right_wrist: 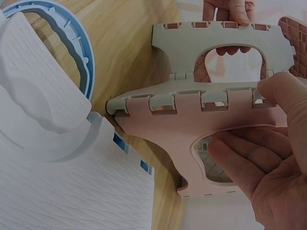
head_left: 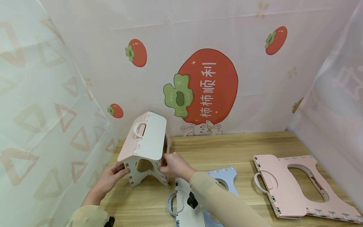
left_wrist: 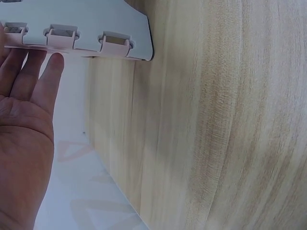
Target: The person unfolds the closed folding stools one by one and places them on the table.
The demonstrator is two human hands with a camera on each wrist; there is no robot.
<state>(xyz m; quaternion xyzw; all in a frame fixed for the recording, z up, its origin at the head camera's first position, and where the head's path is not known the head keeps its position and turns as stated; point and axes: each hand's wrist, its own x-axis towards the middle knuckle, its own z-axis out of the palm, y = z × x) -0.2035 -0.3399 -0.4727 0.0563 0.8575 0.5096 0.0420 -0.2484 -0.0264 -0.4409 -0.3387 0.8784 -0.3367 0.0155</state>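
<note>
A pink and white folding stool (head_left: pixel 153 134) stands at the back left, its top bent along the middle like a roof and its legs partly spread. My left hand (head_left: pixel 109 178) holds the edge of the left leg, thumb in front and fingers behind. On the opposite side, my right hand (head_left: pixel 178 165) grips the right leg. In the right wrist view, the thumb lies on the hinged edge and the fingers reach to the oval opening of the pink leg panel (right_wrist: pixel 168 129). The left wrist view shows my left fingers (left_wrist: pixel 45 86) against the hinged leg edge.
A blue and white folding stool (head_left: pixel 187 205) lies flat at the front middle, partly under my right forearm. Another folding stool, pink (head_left: pixel 286 186), lies flat on the right. The wooden table (head_left: pixel 227 148) meets printed cloth walls (head_left: pixel 255 116) at the back and sides.
</note>
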